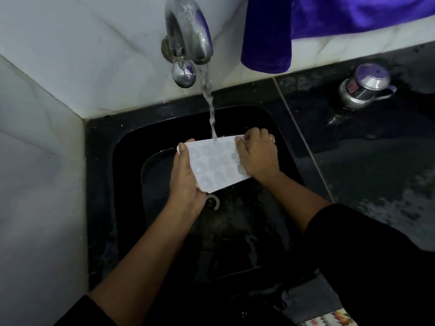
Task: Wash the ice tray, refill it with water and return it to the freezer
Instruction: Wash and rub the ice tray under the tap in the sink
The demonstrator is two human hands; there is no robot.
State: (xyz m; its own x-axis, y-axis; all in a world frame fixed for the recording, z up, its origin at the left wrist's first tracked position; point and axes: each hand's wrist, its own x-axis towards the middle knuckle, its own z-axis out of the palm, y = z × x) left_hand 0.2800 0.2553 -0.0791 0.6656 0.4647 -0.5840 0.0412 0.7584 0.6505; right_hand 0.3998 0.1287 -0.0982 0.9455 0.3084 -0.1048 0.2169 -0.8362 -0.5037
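White marble-look wall tiles with grey veins meet in a corner behind a deep black sink, which is glossy and wet. To its right lies a dark, wet stone counter. A purple velvety cloth hangs over the wall ledge. A curved chrome tap, spotted with droplets, pours a steady water stream.

The ice tray is held over the middle of the sink, under the tap. It is white, thin plastic with rounded corners and rows of small rounded cells; whether it is face up cannot be told. Its long axis runs left to right between the hands, and the stream lands on its far long edge, about midway between them, so rinsing the nearer cells would likely mean tipping or sliding the tray.

The left hand grips the left end, thumb on top and fingers curled beneath. The right hand covers the right end, fingers curled over the far corner.

A lidded steel pot stands on the counter. A round metal drain shows below the tray.
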